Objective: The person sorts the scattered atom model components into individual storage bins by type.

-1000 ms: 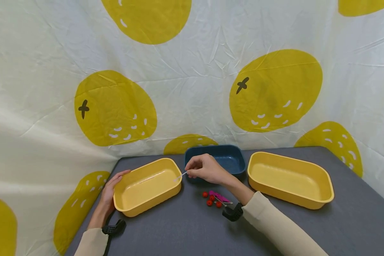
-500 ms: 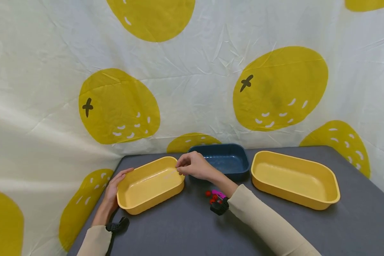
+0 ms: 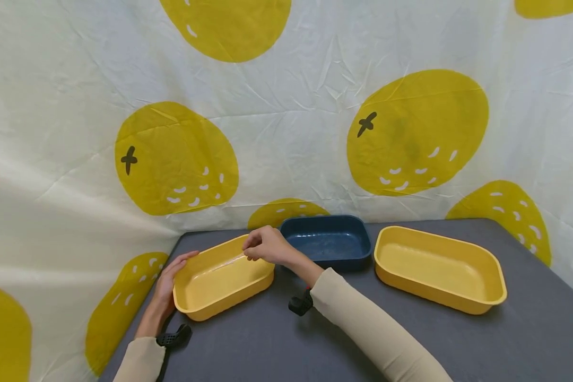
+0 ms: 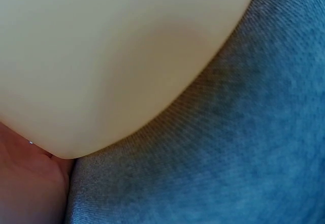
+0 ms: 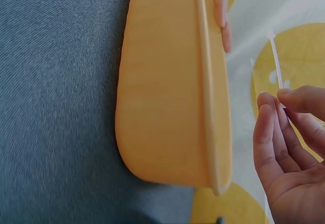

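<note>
Through the head camera I am following a person's right hand (image 3: 267, 246), which is hovering over a yellow tub (image 3: 229, 303) on the left of a dark grey table (image 3: 248, 345). In the right wrist view I am seeing its thumb and fingertips pinching one end of a thin white stick (image 5: 277, 64). The stick is pointing away from the hand, and its small far tip is looking blurry to me. The left hand (image 3: 166, 281) is resting against the tub's left end, its fingers lying nearly straight along the rim; I am not making out its thumb. To the right, a dark blue tub (image 3: 327, 244) is standing near the back of the table, and another yellow tub (image 3: 439, 268) is standing just beyond it. Both arms are wearing beige sleeves (image 3: 377, 323). Behind everything, a white cloth (image 3: 286, 106) printed with big yellow fruit is hanging.
</note>
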### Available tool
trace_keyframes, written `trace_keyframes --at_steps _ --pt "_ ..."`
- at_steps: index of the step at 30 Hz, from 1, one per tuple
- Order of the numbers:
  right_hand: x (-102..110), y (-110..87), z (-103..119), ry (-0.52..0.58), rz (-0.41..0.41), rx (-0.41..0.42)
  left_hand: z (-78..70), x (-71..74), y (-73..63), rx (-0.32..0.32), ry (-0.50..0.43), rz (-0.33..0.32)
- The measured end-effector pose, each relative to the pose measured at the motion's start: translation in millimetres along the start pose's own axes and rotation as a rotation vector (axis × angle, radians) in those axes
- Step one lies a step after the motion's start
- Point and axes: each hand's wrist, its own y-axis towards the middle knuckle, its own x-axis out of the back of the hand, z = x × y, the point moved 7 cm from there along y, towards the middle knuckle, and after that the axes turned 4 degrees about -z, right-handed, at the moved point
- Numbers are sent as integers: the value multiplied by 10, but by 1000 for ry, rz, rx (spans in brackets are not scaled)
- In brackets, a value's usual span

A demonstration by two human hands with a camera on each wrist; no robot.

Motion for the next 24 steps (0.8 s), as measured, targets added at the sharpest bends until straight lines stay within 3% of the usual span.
trace_keyframes --at_steps 16,24 --pt "-358 306 -246 80 -86 -146 -4 0 20 -29 -32 23" --pt "-482 390 -291 105 -112 -201 18 14 27 -9 -19 11"
